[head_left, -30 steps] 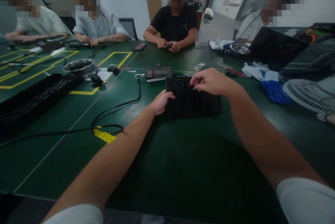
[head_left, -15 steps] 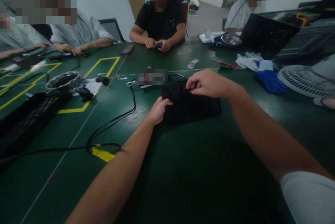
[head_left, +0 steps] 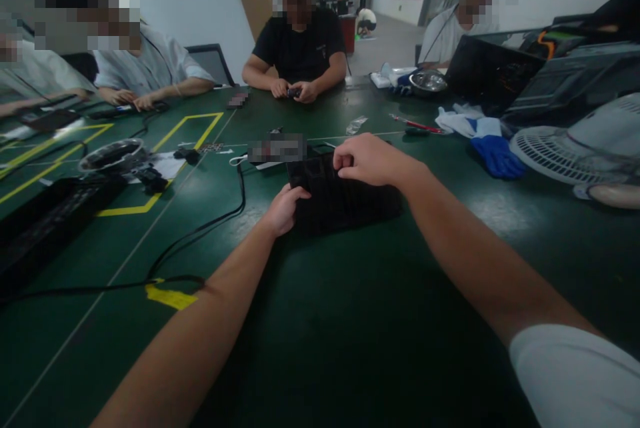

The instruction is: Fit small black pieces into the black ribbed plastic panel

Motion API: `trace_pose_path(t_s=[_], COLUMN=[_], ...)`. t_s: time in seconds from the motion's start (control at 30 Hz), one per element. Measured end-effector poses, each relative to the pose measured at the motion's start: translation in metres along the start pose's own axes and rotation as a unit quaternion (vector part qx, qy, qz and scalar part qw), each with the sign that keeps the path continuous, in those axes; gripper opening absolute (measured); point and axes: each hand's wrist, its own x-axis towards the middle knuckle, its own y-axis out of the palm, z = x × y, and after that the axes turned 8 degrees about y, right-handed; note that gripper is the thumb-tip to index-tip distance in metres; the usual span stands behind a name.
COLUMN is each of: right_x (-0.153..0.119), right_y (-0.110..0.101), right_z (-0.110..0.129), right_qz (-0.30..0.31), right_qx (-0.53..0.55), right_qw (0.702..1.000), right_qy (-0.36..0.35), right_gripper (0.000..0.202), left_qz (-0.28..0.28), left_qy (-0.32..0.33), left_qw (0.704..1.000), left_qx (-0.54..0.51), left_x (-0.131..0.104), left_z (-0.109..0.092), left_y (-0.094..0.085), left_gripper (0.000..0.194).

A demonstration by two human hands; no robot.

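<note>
A black, flat rectangular panel (head_left: 350,205) lies on the green table in front of me; its dark surface hides what kind of thing it is. My left hand (head_left: 286,208) grips its left edge, with the thumb on top and the fingers out of sight at the side. Over the panel's upper middle, my right hand (head_left: 367,160) is closed, fingertips pinched together at the surface. Whatever is between those fingertips is too small and dark to name. Just beyond the panel's far left corner sits a blurred-out item (head_left: 277,148) with a white loop at its side.
On the left are a black cable (head_left: 200,236), a long black tray (head_left: 50,221), yellow tape (head_left: 125,212) and a clear ring-shaped roll (head_left: 115,155). Blue-white gloves (head_left: 497,155), a white fan (head_left: 550,155), a metal bowl (head_left: 429,81) and red-handled pliers (head_left: 420,125) stand right. Several people sit around the table.
The whole view has shifted, so the table things and both hands appear further left. Both hands keep nearly the same place on the panel.
</note>
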Motion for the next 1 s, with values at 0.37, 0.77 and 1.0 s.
trace_pose_path(t_s=[0.37, 0.77, 1.0], right_x=[0.0015, 0.0029, 0.0032], right_y=[0.0003, 0.0013, 0.0022], right_z=[0.0002, 0.0008, 0.0029], right_qz=[-0.005, -0.009, -0.020], right_qx=[0.001, -0.001, -0.012], right_qw=[1.000, 1.000, 1.000], right_qy=[0.000, 0.001, 0.009], right_gripper=[0.009, 0.012, 0.023], left_qz=[-0.016, -0.010, -0.029], left_qy=[-0.009, 0.010, 0.007], left_qw=[1.000, 1.000, 0.999], left_qx=[0.015, 0.011, 0.019], left_x=[0.0006, -0.0005, -0.0020], left_z=[-0.0016, -0.0007, -0.0022], left_y=[-0.0020, -0.0010, -0.0008], left_gripper=[0.047, 0.041, 0.046])
